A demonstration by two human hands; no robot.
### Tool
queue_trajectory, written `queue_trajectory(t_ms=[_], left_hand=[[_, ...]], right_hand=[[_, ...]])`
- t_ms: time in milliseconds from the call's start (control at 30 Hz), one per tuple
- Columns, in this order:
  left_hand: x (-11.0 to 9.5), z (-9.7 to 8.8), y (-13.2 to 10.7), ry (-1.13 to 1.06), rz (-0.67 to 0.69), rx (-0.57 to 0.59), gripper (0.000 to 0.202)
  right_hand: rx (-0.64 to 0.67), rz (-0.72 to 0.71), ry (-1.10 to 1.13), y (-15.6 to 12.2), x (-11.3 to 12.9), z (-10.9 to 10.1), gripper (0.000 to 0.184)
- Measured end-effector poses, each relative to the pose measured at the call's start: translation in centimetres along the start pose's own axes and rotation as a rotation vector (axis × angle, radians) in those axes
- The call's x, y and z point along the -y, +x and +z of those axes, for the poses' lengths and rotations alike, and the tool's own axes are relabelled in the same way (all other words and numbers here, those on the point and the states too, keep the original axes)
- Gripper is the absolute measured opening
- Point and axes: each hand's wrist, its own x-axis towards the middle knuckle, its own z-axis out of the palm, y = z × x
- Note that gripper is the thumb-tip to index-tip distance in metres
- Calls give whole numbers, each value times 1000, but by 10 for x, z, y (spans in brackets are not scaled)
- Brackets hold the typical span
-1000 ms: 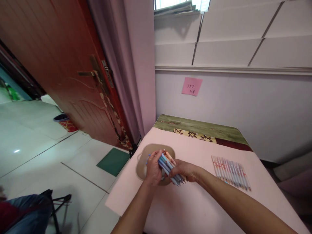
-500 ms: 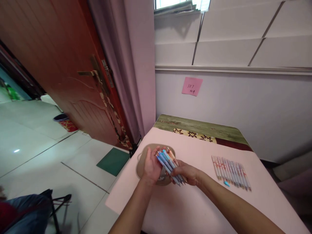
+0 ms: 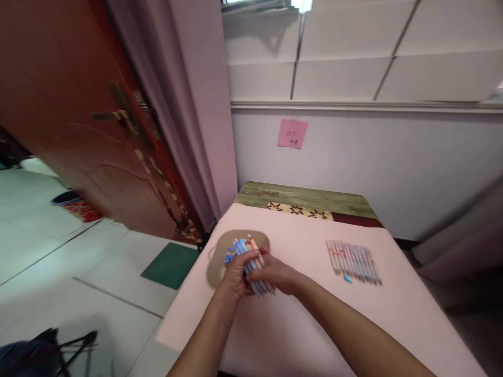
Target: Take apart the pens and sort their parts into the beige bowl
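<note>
A bundle of pens (image 3: 251, 256), blue ones on the left and orange ones on the right, is held between both hands over the near side of a tan tray (image 3: 219, 245). My left hand (image 3: 236, 275) is closed round the left of the bundle, its thumb across the pens. From the right, my right hand (image 3: 273, 272) grips the same bundle. Small blue pieces (image 3: 228, 259) lie in the tray beside my left hand. The fingers behind the pens are hidden, and the bundle is slightly blurred.
On the right of the pink-covered table (image 3: 306, 319) lies a row of several pens (image 3: 353, 262), with a small turquoise piece (image 3: 348, 279) at its near edge. A pink note (image 3: 293, 134) is on the wall. Left are a brown door (image 3: 78, 104) and a green mat (image 3: 171, 265).
My left hand, open beside the pens before, has closed round the bundle. Blue pieces in the tray have come into sight. The view has shifted to the right.
</note>
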Motion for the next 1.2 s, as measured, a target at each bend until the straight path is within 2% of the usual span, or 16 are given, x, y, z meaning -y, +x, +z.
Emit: queue_trajectory(t_ms=[33, 133, 200, 300, 367, 400, 500, 600, 700, 767, 867, 900, 967, 1033, 1100, 1200], left_hand=[[-3, 0, 1, 3, -15, -7, 16], [-11, 2, 7, -38, 74, -78, 5], [-16, 3, 9, -111, 169, -119, 6], [-24, 2, 5, -183, 222, -152, 10], [-29, -1, 1, -205, 220, -156, 11], [-30, -3, 0, -217, 216, -164, 11], [-33, -9, 1, -287, 229, -213, 14], [-39, -19, 1, -346, 252, -271, 14], [-53, -31, -9, -385, 297, -324, 15], [-63, -38, -19, -405, 360, -350, 17], [-73, -40, -33, -419, 449, -366, 20], [-75, -39, -36, -425, 463, -365, 20], [-75, -35, -41, -432, 451, -364, 19], [-73, -33, -44, -432, 426, -369, 18], [-71, -32, -48, -412, 431, -366, 16], [-59, -27, -57, -339, 451, -319, 10]], right_hand=[[1, -28, -7, -2, 2, 3, 35], [12, -148, -92, -12, 7, -1, 43], [-123, -203, -242, -27, 4, -20, 40], [-606, -200, -602, -61, -12, -74, 33], [-1002, -83, -950, -89, -27, -117, 24], [-1106, -27, -996, -102, -35, -137, 22], [-1196, 78, -1048, -132, -59, -179, 19], [-1178, 106, -1111, -145, -79, -192, 16], [-1160, 131, -1219, -148, -85, -186, 19], [-1173, 73, -1190, -144, -76, -172, 24], [-1115, -282, -987, -120, -44, -132, 33], [-1054, -390, -891, -108, -32, -116, 34], [-856, -484, -709, -81, -11, -85, 33], [-676, -475, -590, -57, 0, -62, 37], [-649, -440, -547, -42, 2, -51, 42], [-631, -350, -434, -41, -9, -51, 44]])
